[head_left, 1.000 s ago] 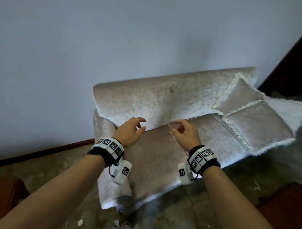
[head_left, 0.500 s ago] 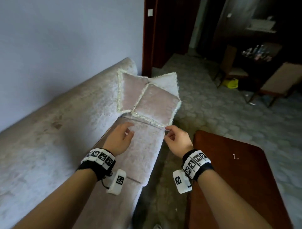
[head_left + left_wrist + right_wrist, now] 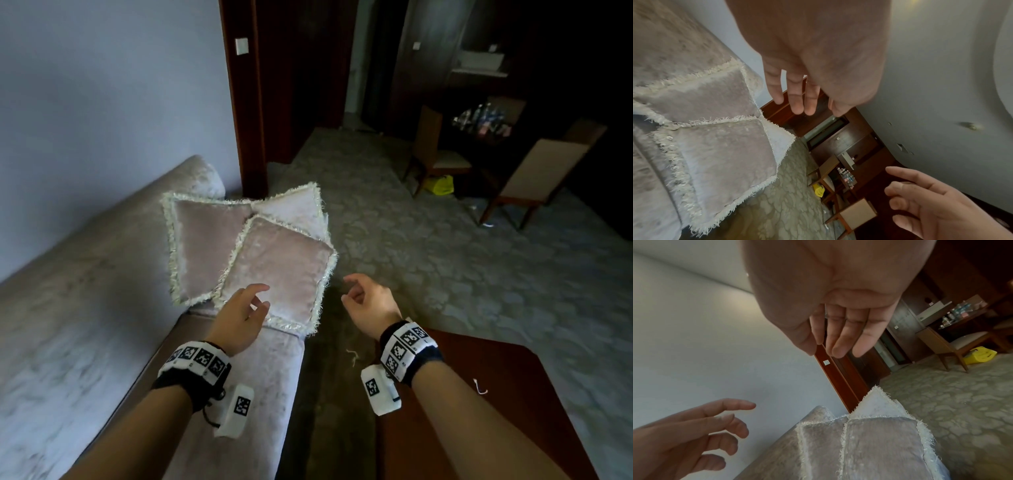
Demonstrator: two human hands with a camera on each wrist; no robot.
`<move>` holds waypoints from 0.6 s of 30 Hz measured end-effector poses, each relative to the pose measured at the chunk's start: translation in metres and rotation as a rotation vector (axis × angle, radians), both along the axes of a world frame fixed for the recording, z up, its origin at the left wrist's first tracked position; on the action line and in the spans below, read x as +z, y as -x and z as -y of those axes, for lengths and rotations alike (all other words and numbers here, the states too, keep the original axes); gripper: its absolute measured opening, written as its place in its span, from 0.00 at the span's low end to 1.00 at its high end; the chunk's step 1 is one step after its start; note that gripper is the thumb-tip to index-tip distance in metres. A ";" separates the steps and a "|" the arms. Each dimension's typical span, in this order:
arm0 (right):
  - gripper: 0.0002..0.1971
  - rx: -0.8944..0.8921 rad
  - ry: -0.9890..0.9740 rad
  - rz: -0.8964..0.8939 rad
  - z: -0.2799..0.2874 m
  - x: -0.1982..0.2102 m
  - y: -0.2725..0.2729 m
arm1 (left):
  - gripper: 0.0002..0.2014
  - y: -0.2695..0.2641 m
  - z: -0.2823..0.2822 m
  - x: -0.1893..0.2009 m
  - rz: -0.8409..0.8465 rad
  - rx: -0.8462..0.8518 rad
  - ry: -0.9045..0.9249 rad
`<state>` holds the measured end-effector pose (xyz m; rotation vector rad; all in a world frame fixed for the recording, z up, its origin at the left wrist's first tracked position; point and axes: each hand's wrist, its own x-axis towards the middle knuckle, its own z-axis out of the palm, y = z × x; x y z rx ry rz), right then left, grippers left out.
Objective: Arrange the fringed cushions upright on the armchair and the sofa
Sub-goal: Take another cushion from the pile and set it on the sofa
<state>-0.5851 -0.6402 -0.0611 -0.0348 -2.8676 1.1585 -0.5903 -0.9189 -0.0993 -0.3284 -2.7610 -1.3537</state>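
Observation:
Three pinkish cushions with cream fringes lie overlapped at the far end of the sofa (image 3: 85, 291). The top cushion (image 3: 284, 270) lies flat on the seat, partly covering a second cushion (image 3: 202, 246) that leans toward the backrest and a paler third cushion (image 3: 294, 209) behind. My left hand (image 3: 239, 308) hovers over the top cushion's near corner, fingers loosely spread and empty. My right hand (image 3: 366, 301) hangs beside the sofa's front edge over the carpet, fingers relaxed and slightly curled, holding nothing. The wrist views show the same cushions (image 3: 721, 155) (image 3: 879, 449) below empty fingers.
A dark wooden table (image 3: 479, 404) stands at my lower right, close to the sofa front. Patterned grey carpet (image 3: 445, 257) spreads beyond. Wooden chairs (image 3: 534, 171), a yellow object (image 3: 440, 185) on the floor and a dark door frame (image 3: 246, 102) lie farther back.
The view swung right along the sofa toward the cushions. Both hands have come closer to the stacked cushions; the left now reaches over the top cushion's corner.

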 end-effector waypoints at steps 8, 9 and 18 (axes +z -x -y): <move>0.18 0.001 -0.040 0.053 -0.022 -0.020 0.179 | 0.13 0.202 -0.006 -0.030 0.003 0.000 0.080; 0.18 -0.003 -0.041 0.070 -0.025 -0.024 0.199 | 0.13 0.226 -0.007 -0.034 0.005 -0.003 0.096; 0.17 0.016 -0.055 0.295 -0.050 -0.113 0.359 | 0.20 0.398 -0.004 -0.091 0.305 0.034 0.324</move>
